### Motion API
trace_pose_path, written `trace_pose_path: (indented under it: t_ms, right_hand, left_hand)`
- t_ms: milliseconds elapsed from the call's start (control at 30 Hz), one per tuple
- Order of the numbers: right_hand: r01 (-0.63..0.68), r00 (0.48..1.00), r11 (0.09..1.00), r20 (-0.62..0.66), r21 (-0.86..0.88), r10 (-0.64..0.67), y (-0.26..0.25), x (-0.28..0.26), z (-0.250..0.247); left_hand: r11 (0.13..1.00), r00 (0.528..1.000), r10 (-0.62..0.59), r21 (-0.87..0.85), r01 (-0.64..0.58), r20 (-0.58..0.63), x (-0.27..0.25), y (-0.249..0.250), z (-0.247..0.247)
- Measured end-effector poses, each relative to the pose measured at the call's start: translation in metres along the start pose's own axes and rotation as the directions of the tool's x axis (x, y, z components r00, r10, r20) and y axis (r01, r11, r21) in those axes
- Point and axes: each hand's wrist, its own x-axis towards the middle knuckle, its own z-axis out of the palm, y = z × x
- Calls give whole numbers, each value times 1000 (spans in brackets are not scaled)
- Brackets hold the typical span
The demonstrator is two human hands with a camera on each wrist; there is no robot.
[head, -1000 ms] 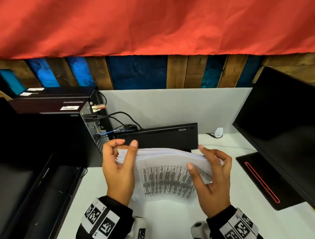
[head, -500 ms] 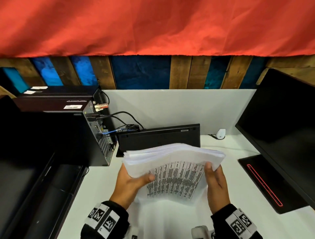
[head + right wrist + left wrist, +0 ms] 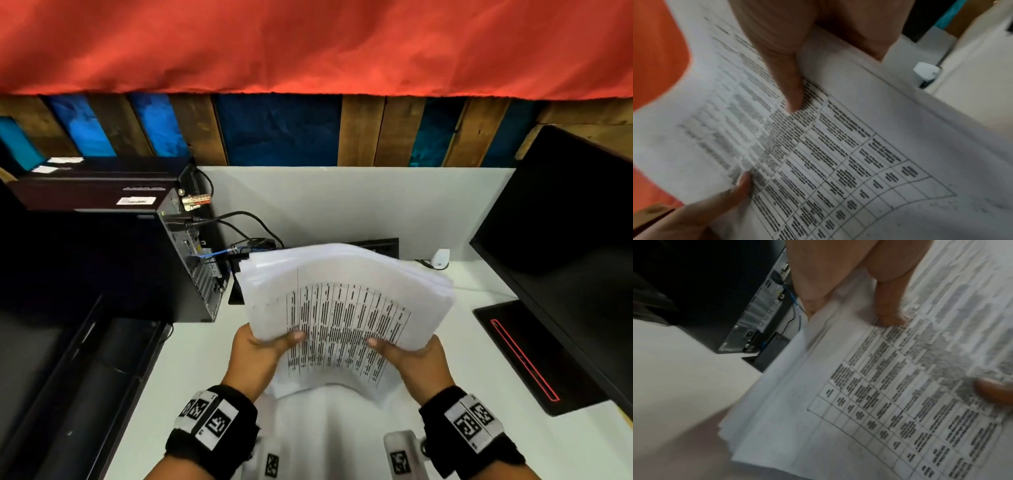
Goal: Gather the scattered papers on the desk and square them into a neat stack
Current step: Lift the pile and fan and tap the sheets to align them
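Papers [image 3: 346,308]: one thick bundle held up above the white desk [image 3: 479,394], top sheet a printed table, far edge fanned.
Left hand [image 3: 260,346]: grips the near left side, thumb on top, fingers underneath.
Right hand [image 3: 407,353]: grips the near right side likewise.
Head view only: computer tower [image 3: 102,260] at left, monitor [image 3: 565,246] at right.
Left wrist view: thumb [image 3: 890,301] pressed on print, uneven sheet edges.
Right wrist view: thumb [image 3: 785,68] on table; small white plug [image 3: 926,72] beyond.

Red cloth [image 3: 308,44] over wood/blue plank wall [image 3: 281,130]; white desk [image 3: 479,428] w/ white divider [image 3: 342,202].
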Motion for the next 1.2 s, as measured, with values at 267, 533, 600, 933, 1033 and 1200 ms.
trace_pose_path:
  t_ms: [267, 533, 600, 933, 1033, 1200]
  right_hand:
    - [-45, 997, 998, 64, -46, 48, 5, -8, -3]
    - [-103, 994, 993, 29, -59, 105, 21, -13, 0]
    - [-65, 998, 998, 13, -4, 65, 1, -13, 3]
    - [573, 757, 677, -18, -463, -653, -49, -34, 21]
    - [517, 791, 727, -74, -452, -608, -44, -39, 24]
    - [530, 748, 698, -123, -481, -652, -47, -43, 23]
  left_hand:
    - [998, 998, -44, 56, 41, 51, -8, -7, -16]
    - [992, 992, -125, 9, 125, -3, -12, -20, -16]
    - [997, 998, -69, -26, 69, 11, -11, -1, -13]
    - [949, 921, 264, -94, -301, -285, -20, 69, 19]
    - [954, 891, 248, -63, -293, -379, -18, 67, 22]
    - [949, 882, 260, -63, -308, -393, -21, 69, 21]
